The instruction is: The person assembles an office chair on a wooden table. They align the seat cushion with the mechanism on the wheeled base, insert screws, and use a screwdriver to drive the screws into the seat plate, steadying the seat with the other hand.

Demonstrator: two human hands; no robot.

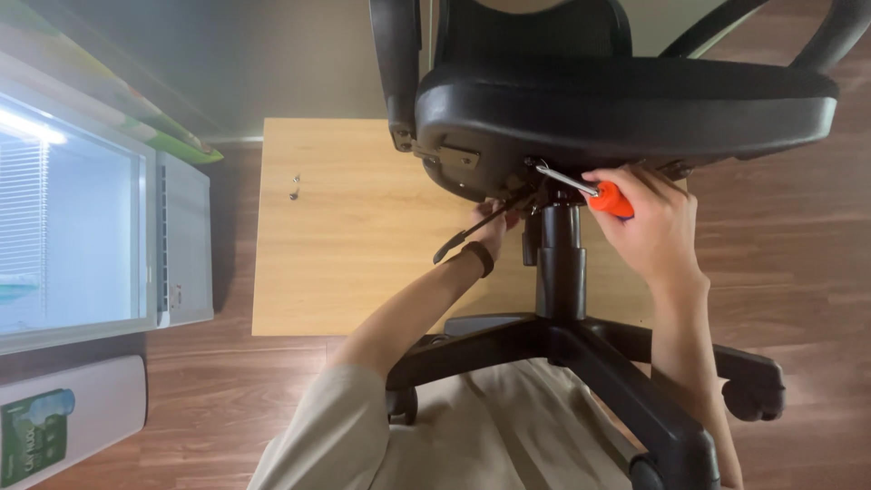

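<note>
right hand (655, 225) clamped on orange-handled screwdriver (590, 192), tip at the underside of the black office chair (626, 113) seat. left hand (494, 229) up under the seat by the lever (472, 231); grip hidden, cannot tell. chair looks heavy and stiff; best held at column (560, 263) or base. loose screws (295, 187) lie well apart on the wooden board (345, 236); white cabinet (181, 240) at left.

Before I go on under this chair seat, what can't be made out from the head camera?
- Screwdriver tip: hidden in the dark mechanism beneath the seat.
- Left hand: fingers hidden behind the black lever and seat underside.
- Small metal parts on the wooden board: too small to identify.
- Chair back and armrests: cut off by the top edge.
</note>
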